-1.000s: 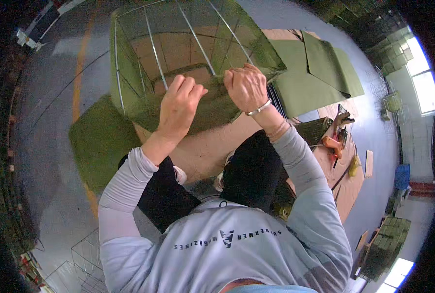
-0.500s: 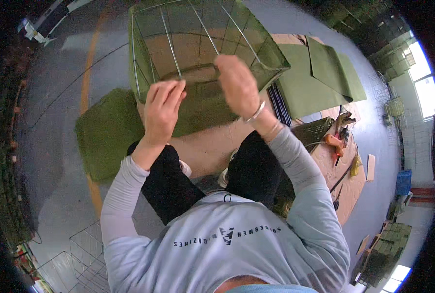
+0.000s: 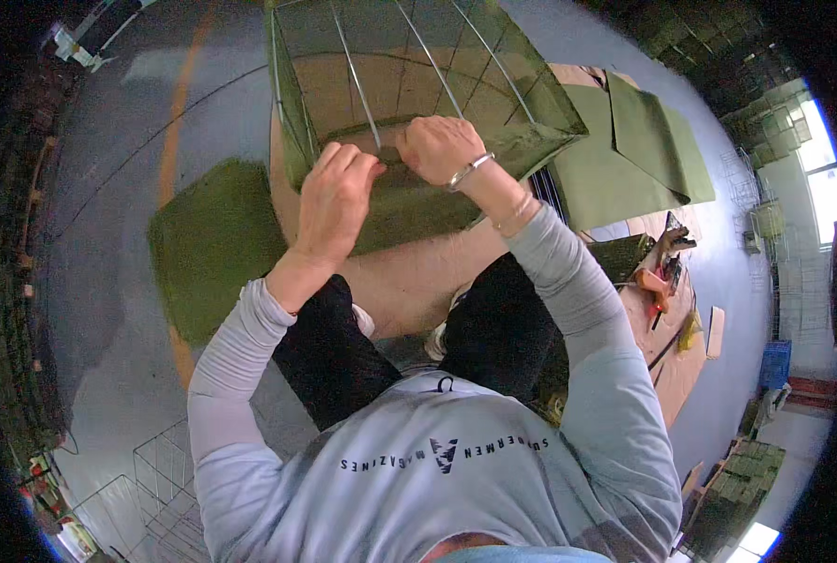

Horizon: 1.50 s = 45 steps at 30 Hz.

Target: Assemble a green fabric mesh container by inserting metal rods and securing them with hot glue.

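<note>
The person's pale shirt (image 3: pixel 381 511) bears a curved line of small dark capital letters (image 3: pixel 373 462) across the chest, upside down in this view. A dark, angular emblem (image 3: pixel 444 455) sits mid-line, with lettering on both sides.

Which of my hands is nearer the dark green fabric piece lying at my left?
Left. Your left hand is right of the fabric piece, apart from it. Your right hand is farther right, at the near edge of the green-covered metal wire frame.
</note>
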{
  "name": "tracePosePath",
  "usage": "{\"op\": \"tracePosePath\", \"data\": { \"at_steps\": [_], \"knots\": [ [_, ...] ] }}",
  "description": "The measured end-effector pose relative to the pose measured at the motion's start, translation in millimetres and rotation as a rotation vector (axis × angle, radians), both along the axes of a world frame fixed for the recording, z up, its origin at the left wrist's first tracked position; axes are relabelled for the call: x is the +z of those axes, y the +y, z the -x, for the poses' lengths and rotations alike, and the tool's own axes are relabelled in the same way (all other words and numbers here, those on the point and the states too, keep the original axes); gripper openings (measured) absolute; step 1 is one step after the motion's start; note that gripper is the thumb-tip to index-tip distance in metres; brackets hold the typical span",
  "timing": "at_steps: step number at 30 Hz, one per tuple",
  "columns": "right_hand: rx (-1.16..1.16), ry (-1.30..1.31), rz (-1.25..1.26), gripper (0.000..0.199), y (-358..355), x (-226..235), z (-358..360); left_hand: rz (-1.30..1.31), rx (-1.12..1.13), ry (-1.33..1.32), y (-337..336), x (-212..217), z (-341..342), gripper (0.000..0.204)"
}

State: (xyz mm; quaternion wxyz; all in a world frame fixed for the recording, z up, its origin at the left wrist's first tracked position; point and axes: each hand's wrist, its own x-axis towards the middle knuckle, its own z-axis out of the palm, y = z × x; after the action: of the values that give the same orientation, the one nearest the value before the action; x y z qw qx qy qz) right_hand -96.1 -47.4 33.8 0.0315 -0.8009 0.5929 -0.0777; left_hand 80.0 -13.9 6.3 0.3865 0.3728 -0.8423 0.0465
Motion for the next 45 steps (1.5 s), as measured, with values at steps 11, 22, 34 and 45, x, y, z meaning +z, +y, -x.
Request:
{"op": "tracePosePath", "data": {
  "at_steps": [11,22,34,45],
  "knots": [
    [-0.052,0.198,-0.447,0.038,-66.8,-39.8,12.4,-0.233,0.063,0.08,1.8,4.5,26.1,0.012],
    [0.527,-0.343,0.59,0.036,41.5,-30.6,-13.2,0.171,0.049,-0.187,58.5,-18.8,-26.8,0.032],
    [0.352,-0.354,0.383,0.033,35.0,-11.7,-30.4,0.096,0.08,-0.079,31.7,1.5,-19.9,0.027],
    [-0.031,-0.942,0.366,0.028,15.9,17.5,2.5,0.007,0.152,0.329,21.5,40.3,-56.5,0.022]
  ]
}}
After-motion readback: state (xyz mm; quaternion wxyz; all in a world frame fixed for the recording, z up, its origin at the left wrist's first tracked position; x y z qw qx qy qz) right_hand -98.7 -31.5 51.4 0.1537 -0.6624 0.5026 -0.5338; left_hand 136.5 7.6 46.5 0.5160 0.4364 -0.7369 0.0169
